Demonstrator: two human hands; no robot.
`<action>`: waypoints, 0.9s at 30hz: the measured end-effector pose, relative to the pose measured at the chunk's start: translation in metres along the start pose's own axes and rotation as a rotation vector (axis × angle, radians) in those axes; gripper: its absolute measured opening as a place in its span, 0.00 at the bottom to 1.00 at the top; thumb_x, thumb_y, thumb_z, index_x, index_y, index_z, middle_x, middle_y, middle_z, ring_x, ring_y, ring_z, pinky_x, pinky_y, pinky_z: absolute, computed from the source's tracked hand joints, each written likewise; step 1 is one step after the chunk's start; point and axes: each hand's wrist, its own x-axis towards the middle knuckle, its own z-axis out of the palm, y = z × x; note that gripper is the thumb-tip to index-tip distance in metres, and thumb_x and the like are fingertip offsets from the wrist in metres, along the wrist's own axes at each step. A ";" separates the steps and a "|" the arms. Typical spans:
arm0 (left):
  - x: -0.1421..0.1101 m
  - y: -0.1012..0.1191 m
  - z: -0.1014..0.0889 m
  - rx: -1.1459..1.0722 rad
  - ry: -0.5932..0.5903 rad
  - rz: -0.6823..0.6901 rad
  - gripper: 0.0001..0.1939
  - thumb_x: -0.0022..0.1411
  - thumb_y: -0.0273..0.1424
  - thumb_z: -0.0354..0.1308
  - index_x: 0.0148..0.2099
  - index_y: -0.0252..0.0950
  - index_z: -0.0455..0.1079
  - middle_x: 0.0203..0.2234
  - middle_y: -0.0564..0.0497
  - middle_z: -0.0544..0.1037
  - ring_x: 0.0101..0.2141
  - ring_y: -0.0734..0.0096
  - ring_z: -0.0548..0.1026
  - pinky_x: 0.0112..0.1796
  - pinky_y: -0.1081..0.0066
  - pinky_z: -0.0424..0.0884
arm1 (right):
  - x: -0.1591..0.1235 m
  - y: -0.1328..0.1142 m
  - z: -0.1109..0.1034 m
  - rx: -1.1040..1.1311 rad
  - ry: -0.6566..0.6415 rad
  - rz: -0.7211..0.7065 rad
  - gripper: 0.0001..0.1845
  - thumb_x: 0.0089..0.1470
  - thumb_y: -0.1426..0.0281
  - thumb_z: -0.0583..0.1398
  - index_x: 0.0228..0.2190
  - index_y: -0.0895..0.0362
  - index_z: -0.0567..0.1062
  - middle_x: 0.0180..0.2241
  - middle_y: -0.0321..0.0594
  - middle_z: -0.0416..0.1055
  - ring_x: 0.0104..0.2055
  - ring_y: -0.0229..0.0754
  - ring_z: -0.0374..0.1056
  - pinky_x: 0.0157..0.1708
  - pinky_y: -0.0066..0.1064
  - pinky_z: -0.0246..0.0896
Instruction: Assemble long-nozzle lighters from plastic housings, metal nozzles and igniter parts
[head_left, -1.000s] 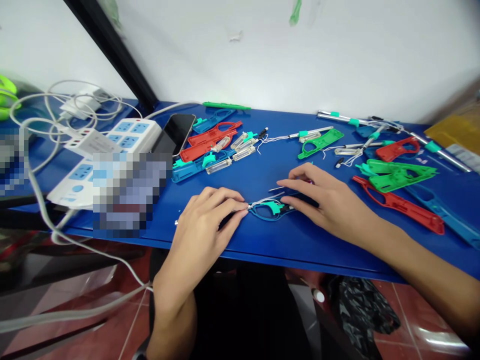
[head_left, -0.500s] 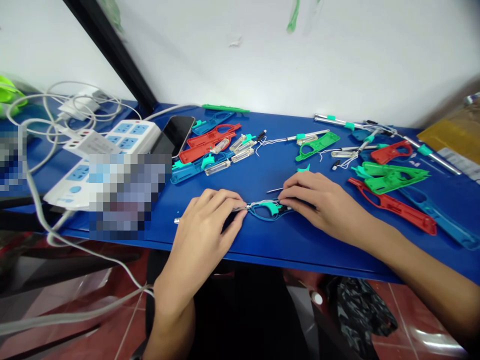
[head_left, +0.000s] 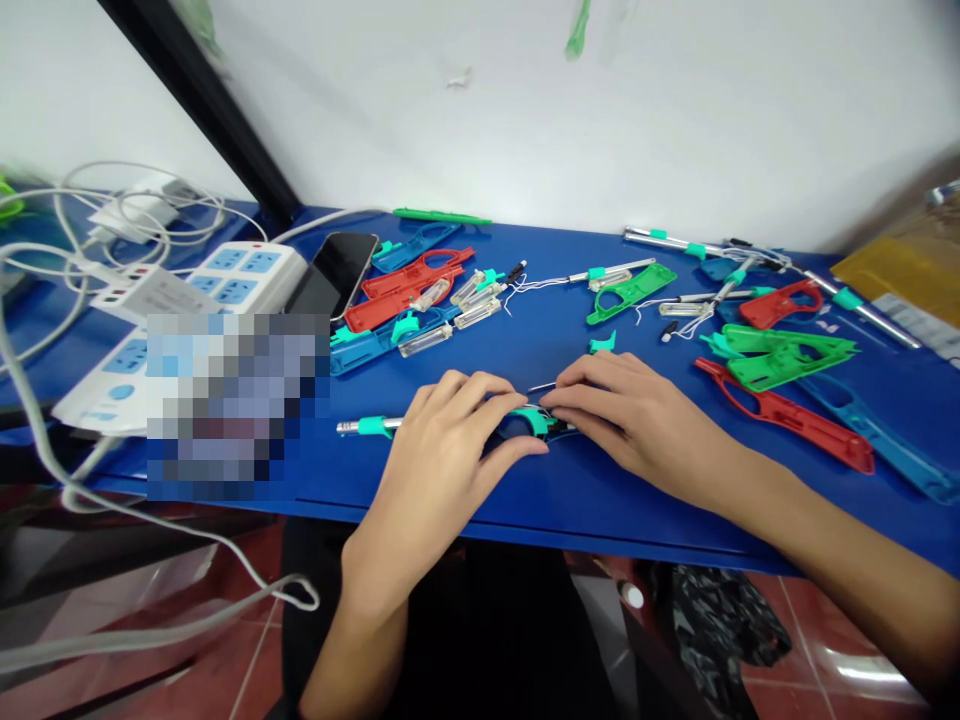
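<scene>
While the left hand (head_left: 439,465) curls its fingers (head_left: 480,395) over a metal rod (head_left: 352,428) and teal-clipped blue plastic frame (head_left: 534,420), the right hand (head_left: 634,420) pinches that frame against the bench (head_left: 600,510)!

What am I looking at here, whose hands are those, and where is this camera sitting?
This is one view from a camera worn on a person's head, looking down at their own two bare hands. The left hand and right hand are both closed on a blue plastic piece with a teal clip, and a metal rod sticks out from under the left hand. The blue table also holds red plastic pieces, green plastic pieces, a phone and a power strip.
</scene>
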 end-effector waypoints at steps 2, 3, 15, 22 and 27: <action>-0.001 0.000 0.001 -0.008 0.006 -0.006 0.15 0.72 0.42 0.69 0.55 0.41 0.80 0.52 0.49 0.84 0.48 0.57 0.78 0.47 0.58 0.70 | 0.000 -0.001 0.000 -0.007 0.011 -0.009 0.13 0.77 0.70 0.56 0.50 0.55 0.81 0.46 0.47 0.80 0.46 0.49 0.75 0.46 0.42 0.65; -0.001 0.000 0.001 -0.012 0.009 -0.009 0.15 0.71 0.42 0.69 0.55 0.41 0.80 0.53 0.49 0.84 0.48 0.57 0.78 0.47 0.58 0.70 | 0.000 -0.001 -0.001 -0.011 0.017 -0.012 0.13 0.77 0.70 0.56 0.50 0.55 0.81 0.46 0.47 0.79 0.46 0.49 0.75 0.46 0.42 0.65; -0.005 0.000 0.004 -0.046 0.082 0.015 0.14 0.70 0.42 0.70 0.53 0.41 0.81 0.49 0.51 0.87 0.47 0.60 0.80 0.46 0.59 0.70 | 0.000 -0.002 0.000 -0.017 0.016 -0.025 0.13 0.78 0.69 0.56 0.49 0.56 0.82 0.46 0.47 0.80 0.46 0.48 0.75 0.46 0.41 0.65; -0.006 0.000 0.004 -0.033 0.077 -0.009 0.15 0.69 0.43 0.71 0.53 0.42 0.80 0.52 0.50 0.86 0.50 0.57 0.80 0.46 0.58 0.71 | 0.000 -0.006 -0.002 -0.101 -0.015 -0.059 0.17 0.78 0.71 0.53 0.56 0.56 0.81 0.48 0.49 0.80 0.49 0.50 0.75 0.48 0.43 0.68; -0.008 0.001 0.003 -0.003 0.111 -0.078 0.20 0.67 0.46 0.73 0.52 0.40 0.76 0.50 0.49 0.86 0.49 0.55 0.80 0.47 0.57 0.70 | 0.000 -0.007 -0.002 -0.086 -0.047 -0.049 0.18 0.77 0.72 0.53 0.55 0.54 0.82 0.49 0.51 0.79 0.50 0.51 0.74 0.49 0.45 0.70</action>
